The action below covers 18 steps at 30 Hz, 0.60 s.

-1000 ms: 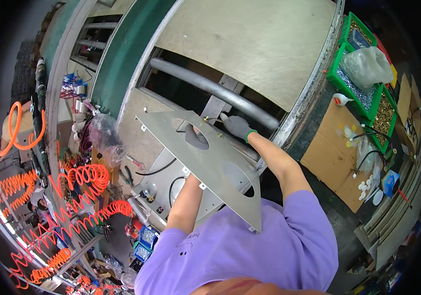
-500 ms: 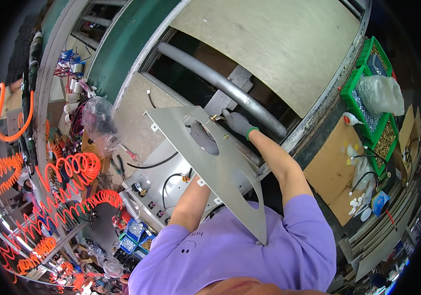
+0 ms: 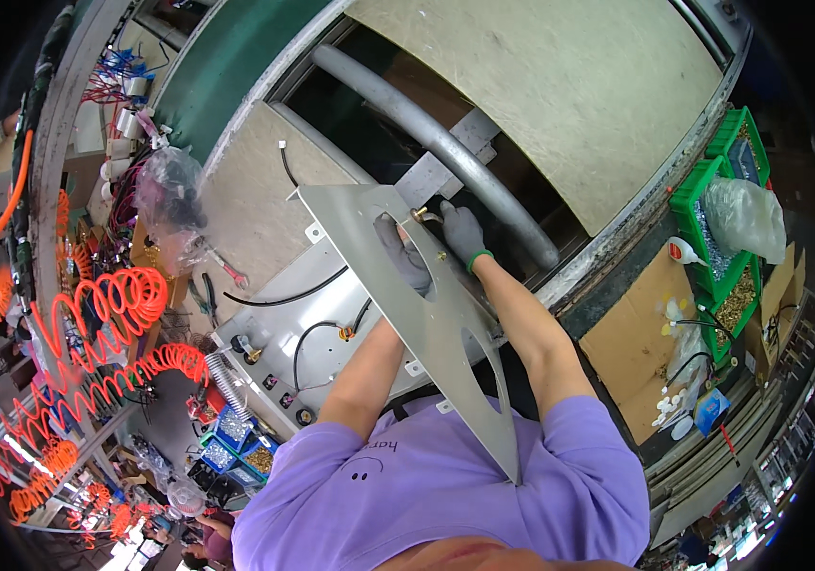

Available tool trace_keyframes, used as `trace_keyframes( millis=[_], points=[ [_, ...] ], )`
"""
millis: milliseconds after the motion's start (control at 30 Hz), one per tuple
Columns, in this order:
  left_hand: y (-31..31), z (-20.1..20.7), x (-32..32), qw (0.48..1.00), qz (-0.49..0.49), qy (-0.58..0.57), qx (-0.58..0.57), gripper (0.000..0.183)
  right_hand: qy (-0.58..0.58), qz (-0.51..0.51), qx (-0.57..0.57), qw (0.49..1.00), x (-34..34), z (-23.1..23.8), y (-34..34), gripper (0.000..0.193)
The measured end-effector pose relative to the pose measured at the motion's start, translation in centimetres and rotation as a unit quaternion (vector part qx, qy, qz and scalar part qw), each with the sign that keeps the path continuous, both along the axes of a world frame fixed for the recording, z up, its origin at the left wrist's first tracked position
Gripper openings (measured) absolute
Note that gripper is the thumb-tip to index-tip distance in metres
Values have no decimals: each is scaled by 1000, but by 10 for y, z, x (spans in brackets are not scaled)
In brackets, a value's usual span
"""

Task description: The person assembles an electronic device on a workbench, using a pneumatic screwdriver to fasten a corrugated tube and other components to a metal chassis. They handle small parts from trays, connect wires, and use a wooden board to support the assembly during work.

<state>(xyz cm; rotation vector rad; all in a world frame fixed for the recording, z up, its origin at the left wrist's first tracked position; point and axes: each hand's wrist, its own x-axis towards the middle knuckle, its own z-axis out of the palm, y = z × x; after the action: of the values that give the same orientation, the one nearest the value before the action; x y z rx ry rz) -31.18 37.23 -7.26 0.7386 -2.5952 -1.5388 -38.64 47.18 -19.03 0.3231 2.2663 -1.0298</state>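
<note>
Before our torso (image 3: 436, 509) tilts a flat grey metal panel (image 3: 422, 333), partly hiding our grey-gloved left hand (image 3: 402, 257); our grey-gloved right hand (image 3: 462, 233) is beside a brass fitting (image 3: 420, 215). We cannot tell either grip. Beyond the panel: pale worktop (image 3: 540, 95); left of it, coiled orange hoses (image 3: 188, 360).

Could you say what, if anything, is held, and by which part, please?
The gloved left hand apparently supports the large grey metal panel behind its upper cutout; the gloved right hand is at a brassy fitting, grip unclear.
</note>
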Motion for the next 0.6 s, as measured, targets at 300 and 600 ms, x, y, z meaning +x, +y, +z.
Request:
trace_keyframes(
  millis=[300, 600],
  points=[
    [-1, -1, -1, 999, -30, 3, -12, 45, 50, 165, 41, 984, -1, 10, 5, 37],
    [1, 12, 25, 994, -91, 26, -55, 45, 262, 13, -5, 965, -1, 21, 7, 30]
  ],
)
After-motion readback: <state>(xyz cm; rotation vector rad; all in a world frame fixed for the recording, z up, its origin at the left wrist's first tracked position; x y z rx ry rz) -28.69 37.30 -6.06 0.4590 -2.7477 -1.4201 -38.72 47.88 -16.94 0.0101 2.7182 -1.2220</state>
